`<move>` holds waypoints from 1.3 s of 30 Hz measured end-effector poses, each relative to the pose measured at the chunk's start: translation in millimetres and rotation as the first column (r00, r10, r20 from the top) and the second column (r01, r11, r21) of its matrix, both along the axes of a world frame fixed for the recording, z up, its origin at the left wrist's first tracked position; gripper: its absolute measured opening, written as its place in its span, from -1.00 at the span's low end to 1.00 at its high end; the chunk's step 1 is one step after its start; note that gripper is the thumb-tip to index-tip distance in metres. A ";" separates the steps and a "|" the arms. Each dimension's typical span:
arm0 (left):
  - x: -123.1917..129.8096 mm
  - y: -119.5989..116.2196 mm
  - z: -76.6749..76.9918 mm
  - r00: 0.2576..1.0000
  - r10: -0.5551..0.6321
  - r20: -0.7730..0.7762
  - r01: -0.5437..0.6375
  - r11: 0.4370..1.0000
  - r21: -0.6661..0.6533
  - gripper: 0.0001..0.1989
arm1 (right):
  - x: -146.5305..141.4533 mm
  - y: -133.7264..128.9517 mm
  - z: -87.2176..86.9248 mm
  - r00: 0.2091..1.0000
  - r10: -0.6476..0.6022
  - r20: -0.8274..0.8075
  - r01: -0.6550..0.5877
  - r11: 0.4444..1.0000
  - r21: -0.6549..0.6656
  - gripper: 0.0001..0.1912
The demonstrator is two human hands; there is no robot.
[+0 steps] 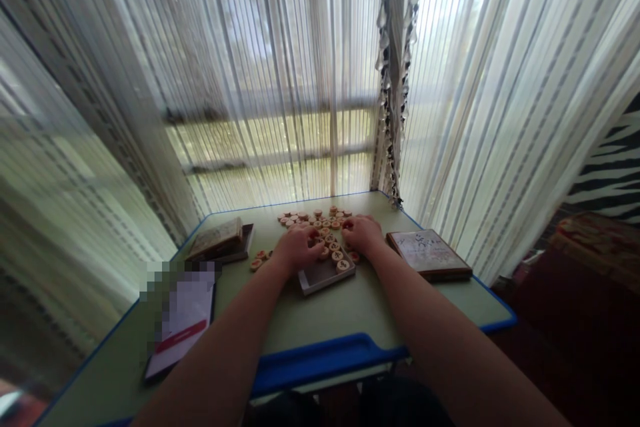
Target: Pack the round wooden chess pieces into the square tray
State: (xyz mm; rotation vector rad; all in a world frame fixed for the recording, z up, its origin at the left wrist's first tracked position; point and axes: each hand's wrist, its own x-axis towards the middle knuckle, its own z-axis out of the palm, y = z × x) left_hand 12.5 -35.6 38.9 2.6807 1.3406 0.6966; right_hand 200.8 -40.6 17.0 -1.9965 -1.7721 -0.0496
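Note:
A shallow grey-brown tray (320, 276) sits on the green tabletop with a row of round wooden game pieces (337, 256), marked with characters, along its right side. At the tray's far left corner is my left hand (300, 245), its thumb and fingers curled around a round piece. My right hand (362, 233) is just beyond the tray's right side, with fingers bent down among the pieces; what they grip is hidden. More wooden pieces (295, 219) lie scattered behind both hands, and a few rest left of the tray.
At the right lies a flat box with a printed lid (425, 252). Another box (220, 239) leans on a dark tray at the left, near a tablet-like flat object (187, 320). The desk has a raised blue front edge (315, 357); string curtains (280, 80) hang behind.

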 end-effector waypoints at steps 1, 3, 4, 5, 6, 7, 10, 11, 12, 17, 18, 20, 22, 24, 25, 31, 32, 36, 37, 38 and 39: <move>0.2 0.9 -0.4 1.000 0.013 0.010 -0.013 1.000 -0.005 -0.76 | 0.0 0.2 -0.1 1.000 0.001 0.000 -0.001 1.000 -0.005 -0.73; 0.5 2.8 -1.7 0.999 0.029 0.016 -0.028 0.999 -0.026 -0.77 | 0.1 0.4 -0.1 1.000 0.003 0.000 -0.003 1.000 -0.012 -0.73; 0.6 3.6 -2.4 1.000 0.024 0.013 -0.023 0.999 -0.036 -0.77 | 0.1 0.5 0.0 1.000 0.004 0.001 -0.004 1.000 -0.012 -0.73; 0.6 4.3 -3.0 1.000 0.010 0.010 -0.010 0.999 -0.041 -0.76 | 0.1 0.4 0.1 1.000 0.004 0.001 -0.004 1.000 -0.011 -0.73; 0.5 4.6 -3.4 1.000 -0.009 0.008 0.009 0.999 -0.040 -0.75 | 0.0 0.3 0.3 1.000 0.005 0.001 -0.005 1.000 -0.012 -0.73; 0.5 4.7 -3.7 1.000 -0.026 0.008 0.026 0.999 -0.035 -0.73 | -0.1 0.2 0.6 1.000 0.003 0.001 -0.003 1.000 -0.016 -0.73; 0.7 3.6 -2.9 0.999 -0.033 0.007 0.033 0.999 -0.031 -0.74 | -0.2 -0.5 1.2 1.000 0.001 -0.004 -0.001 1.000 -0.028 -0.72; 0.9 3.1 -2.3 1.000 -0.024 0.005 0.024 0.999 -0.036 -0.75 | -0.2 -0.6 1.2 1.000 -0.002 -0.007 0.001 1.000 -0.029 -0.72; 1.1 2.6 -1.8 1.000 -0.014 0.004 0.014 0.999 -0.039 -0.75 | -0.1 -0.7 1.2 1.000 -0.002 -0.009 0.002 1.000 -0.026 -0.73; 1.4 3.1 -2.3 1.000 0.005 0.004 -0.005 1.000 -0.017 -0.78 | 0.0 -0.1 0.8 1.000 0.000 -0.010 0.000 1.000 -0.010 -0.73; 1.2 3.5 -2.8 1.000 0.001 0.005 -0.001 1.000 -0.008 -0.79 | -0.1 0.0 0.8 1.000 0.002 -0.010 -0.002 1.000 -0.012 -0.73; 0.7 3.8 -3.5 1.000 0.000 0.006 0.000 1.000 -0.005 -0.80 | -0.3 -0.1 1.0 1.000 0.004 -0.009 -0.004 1.000 -0.015 -0.73; 0.3 3.1 -3.2 1.000 0.011 0.003 -0.011 1.000 -0.020 -0.81 | -0.5 -0.2 0.9 1.000 0.006 -0.008 -0.006 1.000 -0.021 -0.73; 0.2 1.8 -2.1 1.000 0.014 -0.001 -0.014 0.999 -0.034 -0.82 | -0.6 -0.2 0.6 1.000 0.004 -0.004 -0.004 1.000 -0.021 -0.72; 0.3 1.0 -1.4 1.000 0.008 -0.001 -0.008 0.999 -0.035 -0.83 | -0.6 -0.1 0.4 1.000 0.003 -0.002 -0.003 1.000 -0.021 -0.72; 0.9 -2.7 1.1 1.000 0.004 -0.021 -0.005 1.000 -0.016 -0.84 | 0.1 0.0 0.0 1.000 0.002 0.004 -0.002 1.000 -0.025 -0.71; 0.8 -2.9 1.1 1.000 0.008 -0.026 -0.008 1.000 -0.014 -0.84 | 0.2 -0.1 0.1 1.000 0.002 0.002 -0.002 1.000 -0.024 -0.72; 0.0 -1.8 -0.1 0.999 -0.006 -0.034 0.006 1.000 -0.002 -0.84 | 0.6 0.7 -0.4 1.000 0.007 -0.006 -0.007 1.000 -0.021 -0.72; -0.3 -1.4 -0.6 0.999 -0.015 -0.033 0.016 1.000 0.004 -0.84 | 0.6 1.2 -0.7 1.000 0.007 -0.007 -0.007 1.000 -0.020 -0.72; -0.5 -0.9 -0.9 0.999 -0.023 -0.033 0.024 1.000 0.010 -0.84 | 0.6 1.6 -0.9 1.000 0.008 -0.007 -0.008 1.000 -0.022 -0.72; -0.7 -0.6 -1.2 0.999 -0.028 -0.034 0.029 0.999 0.015 -0.84 | 0.6 2.0 -1.2 1.000 0.008 -0.007 -0.008 1.000 -0.022 -0.72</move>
